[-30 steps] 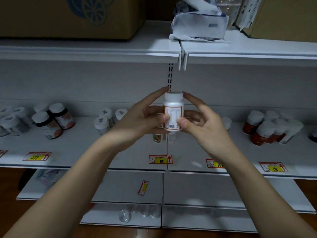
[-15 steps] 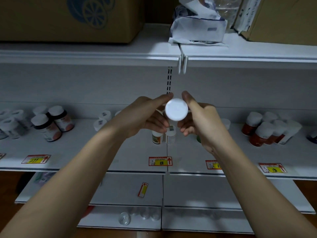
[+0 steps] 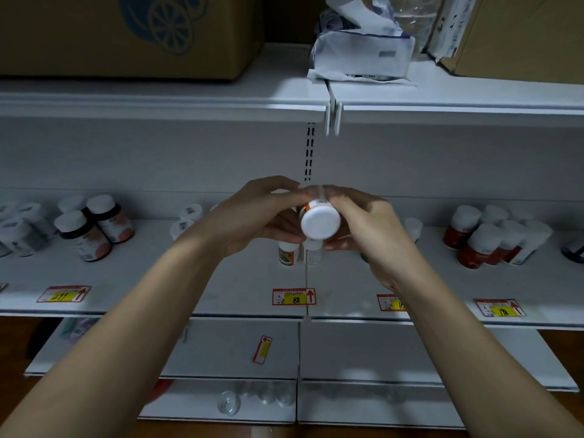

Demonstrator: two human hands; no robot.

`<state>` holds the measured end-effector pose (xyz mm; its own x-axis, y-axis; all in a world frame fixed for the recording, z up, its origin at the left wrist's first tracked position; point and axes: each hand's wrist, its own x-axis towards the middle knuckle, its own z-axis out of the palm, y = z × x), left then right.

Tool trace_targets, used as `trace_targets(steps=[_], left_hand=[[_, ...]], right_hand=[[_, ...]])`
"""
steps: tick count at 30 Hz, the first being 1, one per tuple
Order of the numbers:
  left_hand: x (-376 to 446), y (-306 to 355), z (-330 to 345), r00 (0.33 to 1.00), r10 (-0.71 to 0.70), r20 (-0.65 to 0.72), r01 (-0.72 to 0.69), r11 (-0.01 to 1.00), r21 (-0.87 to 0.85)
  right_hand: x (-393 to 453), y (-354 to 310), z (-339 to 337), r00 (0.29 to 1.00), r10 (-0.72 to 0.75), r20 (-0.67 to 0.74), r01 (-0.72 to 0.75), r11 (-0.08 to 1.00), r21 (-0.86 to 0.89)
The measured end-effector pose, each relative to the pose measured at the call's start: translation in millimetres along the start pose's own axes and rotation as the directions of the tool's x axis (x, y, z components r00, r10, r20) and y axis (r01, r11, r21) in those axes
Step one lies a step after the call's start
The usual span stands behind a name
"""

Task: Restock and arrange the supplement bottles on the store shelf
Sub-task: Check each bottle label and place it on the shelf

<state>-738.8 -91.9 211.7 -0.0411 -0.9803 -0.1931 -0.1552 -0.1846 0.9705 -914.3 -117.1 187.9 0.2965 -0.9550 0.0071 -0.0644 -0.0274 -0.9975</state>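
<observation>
Broadly, shelving: white, smooth metal shelves [image 3: 132, 279] are running across the view in tiers, with a slotted upright showing at the middle of the back panel.
Top shelf: a brown cardboard box [image 3: 126, 33] with a blue citrus print is sitting at left, a crumpled white paper pack [image 3: 360, 52] beside it.
Floor: dark wood is showing beneath the lowest tier.
Shelf stock: dark round bottles with white caps [image 3: 91, 229] are standing at left, red ones [image 3: 486, 238] clustering at right.
Price tags: red-bordered yellow labels [image 3: 294, 297] are lying flat along the shelf's front edge.
Held bottle [image 3: 319, 221]: a small cylindrical plastic bottle is lying tipped, its round white cap facing the camera, above the middle shelf's centre.
Left hand [image 3: 252, 216]: its grip is curling round the bottle's side.
Right hand [image 3: 363, 222]: its grip is wrapping the opposite side.
</observation>
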Motion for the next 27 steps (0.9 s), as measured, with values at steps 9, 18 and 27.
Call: trace_targets(steps=[9,18,27], left_hand=[[6,-10,-10,0.998,0.066,0.002,-0.066,0.998,-0.022],[18,-30,-5,0.974,0.227,-0.030,-0.223,0.970,0.102],[35,-32,1,0.976,0.213,-0.037,-0.210,0.974,0.083]], right_hand=[[10,29,-7,0.984,-0.147,0.098,0.163,0.972,-0.172],[14,45,-6,0.964,-0.256,0.071,0.265,0.943,-0.201],[28,64,-2,0.969,-0.249,0.008,0.248,0.960,-0.133]])
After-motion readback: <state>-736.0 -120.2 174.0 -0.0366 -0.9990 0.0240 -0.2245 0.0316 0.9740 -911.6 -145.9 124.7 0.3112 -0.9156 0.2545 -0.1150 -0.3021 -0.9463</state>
